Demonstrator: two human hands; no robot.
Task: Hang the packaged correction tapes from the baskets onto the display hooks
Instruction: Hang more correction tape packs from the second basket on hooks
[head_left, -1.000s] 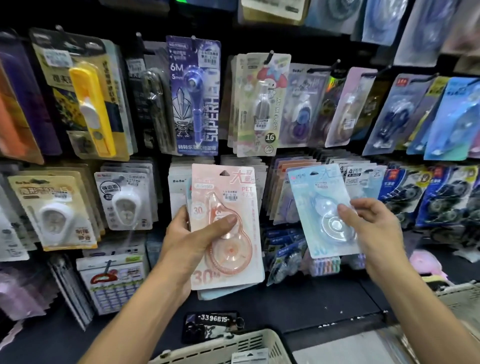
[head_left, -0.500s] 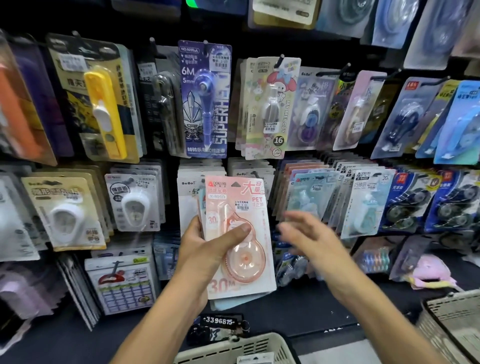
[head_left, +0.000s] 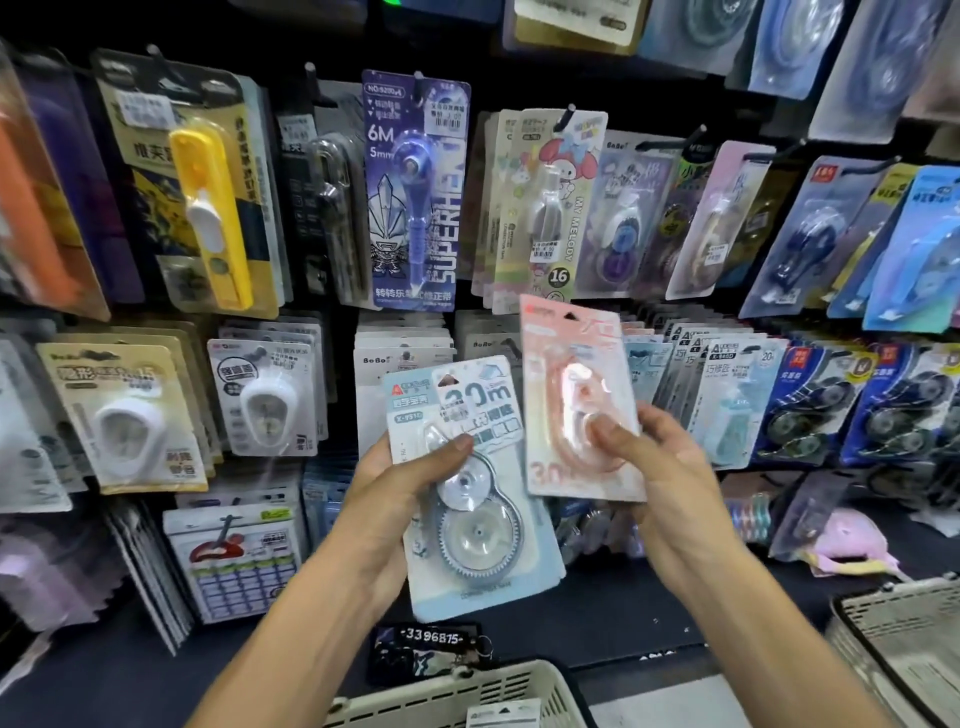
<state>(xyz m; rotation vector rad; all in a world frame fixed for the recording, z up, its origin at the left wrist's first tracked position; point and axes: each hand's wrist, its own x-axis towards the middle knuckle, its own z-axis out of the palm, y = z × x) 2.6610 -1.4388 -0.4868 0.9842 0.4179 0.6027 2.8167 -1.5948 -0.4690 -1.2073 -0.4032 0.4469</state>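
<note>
Pink pack (head_left: 576, 400) now pinched in right grip (head_left: 670, 478), left grip (head_left: 400, 488) pinching blue pack (head_left: 478, 499)

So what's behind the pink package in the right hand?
Behind the pink package, pinched by the right hand, hanging card rows show at its edges. Whatever hangs directly behind it is covered.

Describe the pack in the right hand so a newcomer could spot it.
Find the wall of hanging packs, then the two hands before it. The right hand pinches a pink pack; the left hand holds a pale blue pack.
</note>
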